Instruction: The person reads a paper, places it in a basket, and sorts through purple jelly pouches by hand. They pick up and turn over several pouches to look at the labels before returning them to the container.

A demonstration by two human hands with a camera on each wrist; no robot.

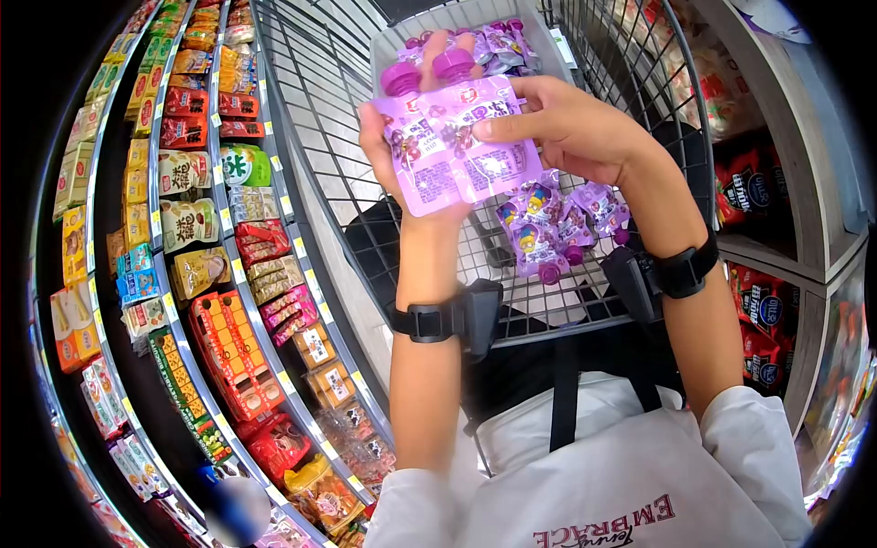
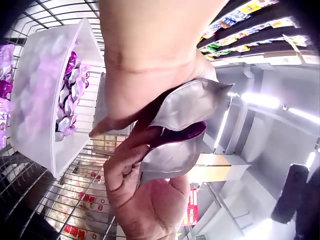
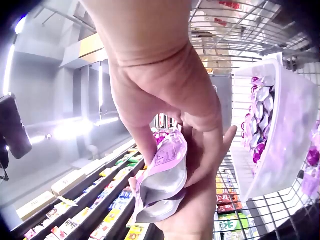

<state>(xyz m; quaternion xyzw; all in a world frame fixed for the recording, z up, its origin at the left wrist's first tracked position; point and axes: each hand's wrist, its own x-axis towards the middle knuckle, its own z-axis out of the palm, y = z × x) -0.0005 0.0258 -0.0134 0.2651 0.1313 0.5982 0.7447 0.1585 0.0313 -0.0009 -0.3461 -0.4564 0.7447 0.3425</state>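
Observation:
Two purple drink pouches, a left one [image 1: 413,169] and a right one [image 1: 502,169], stand side by side above the cart with their purple screw caps [image 1: 400,79] upward. My left hand [image 1: 381,153] cradles them from behind, thumb along the left edge, fingertips showing behind the caps. My right hand [image 1: 585,128] pinches the right pouch, its thumb flat on the front and its fingers behind. In both wrist views the silvery pouch bottoms [image 2: 175,155] bulge between the two hands. Most of the left fingers are hidden by the pouches in the head view.
Inside the wire shopping cart [image 1: 320,119], a white plastic bin [image 3: 285,130] holds several purple pouches. More pouches [image 1: 539,224] lie on the cart's wire floor nearer me. Snack shelves [image 1: 210,228] run along the left; a grey wooden shelf unit [image 1: 786,237] stands on the right.

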